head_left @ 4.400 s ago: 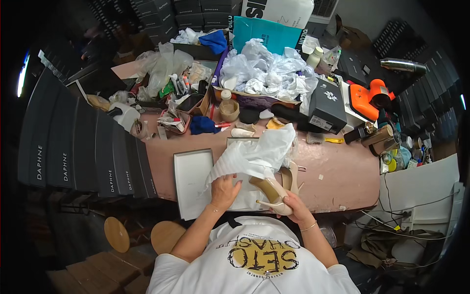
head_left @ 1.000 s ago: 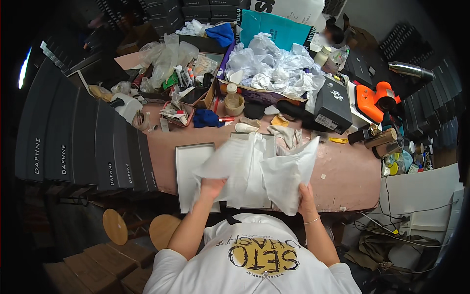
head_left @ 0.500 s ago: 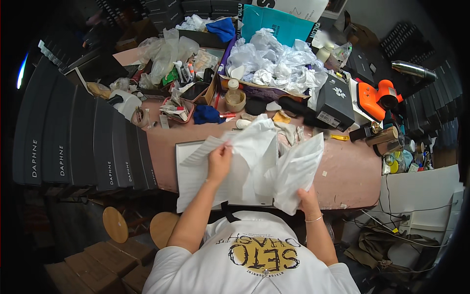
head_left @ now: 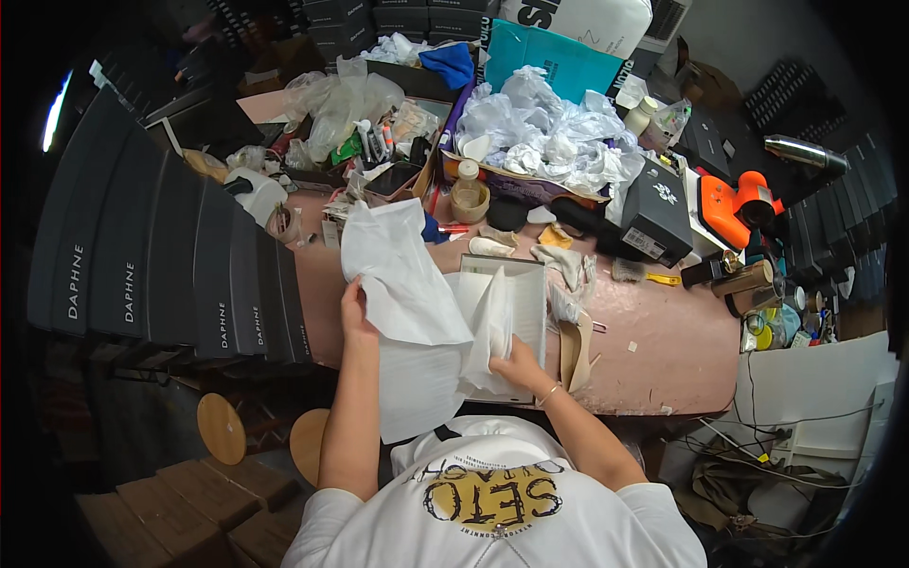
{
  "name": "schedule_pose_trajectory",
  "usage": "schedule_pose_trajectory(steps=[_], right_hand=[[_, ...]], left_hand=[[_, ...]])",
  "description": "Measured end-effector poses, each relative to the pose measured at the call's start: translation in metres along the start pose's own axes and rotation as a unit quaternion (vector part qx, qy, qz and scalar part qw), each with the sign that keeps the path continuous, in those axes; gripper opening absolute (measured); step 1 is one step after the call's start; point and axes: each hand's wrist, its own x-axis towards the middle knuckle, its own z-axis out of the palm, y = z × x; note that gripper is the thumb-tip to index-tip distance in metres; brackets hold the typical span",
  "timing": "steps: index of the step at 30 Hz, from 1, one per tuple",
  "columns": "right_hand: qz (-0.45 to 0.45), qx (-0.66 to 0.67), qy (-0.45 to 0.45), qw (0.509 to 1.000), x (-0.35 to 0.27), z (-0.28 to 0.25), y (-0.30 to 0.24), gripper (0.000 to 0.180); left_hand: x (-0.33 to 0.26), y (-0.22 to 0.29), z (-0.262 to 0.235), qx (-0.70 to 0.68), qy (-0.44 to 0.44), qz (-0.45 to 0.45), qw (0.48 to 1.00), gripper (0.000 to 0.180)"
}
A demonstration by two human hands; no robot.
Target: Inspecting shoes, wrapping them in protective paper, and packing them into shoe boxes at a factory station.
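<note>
My left hand is closed on the edge of a thin white wrapping sheet, raised above the left side of an open shoebox. In my right hand, the fingers grip a folded white wrapping sheet over the box; whether anything lies inside its fold is hidden. Another white sheet spreads over the box's left part and hangs past the table's near edge. Just right of the box, a beige high-heeled shoe lies on the table.
Dark shoeboxes stand in a row at the left. Behind my hands is a carton of crumpled white paper. A closed dark shoebox, a yellow-handled brush and an orange device are at the right.
My left hand has moved left, carrying its sheet off the box. My right hand has shifted left and up with the folded sheet, uncovering the shoe and the box's right side.
</note>
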Motion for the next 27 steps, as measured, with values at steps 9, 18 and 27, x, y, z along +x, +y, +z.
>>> schedule_pose_trajectory(steps=[9,18,27], right_hand=[[-0.068,-0.271,0.076,0.957,0.02,0.032,0.017,0.069],[0.008,0.281,0.073,0.957,-0.048,-0.077,-0.069,0.046],[0.113,-0.437,0.298,0.841,-0.066,-0.202,0.059,0.055]], left_hand=[[-0.001,0.004,0.044,0.064,-0.023,0.093,0.993,0.02],[-0.134,-0.13,0.126,0.436,-0.25,-0.032,0.864,0.035],[-0.164,-0.092,0.041,0.815,0.026,0.237,0.528,0.085]])
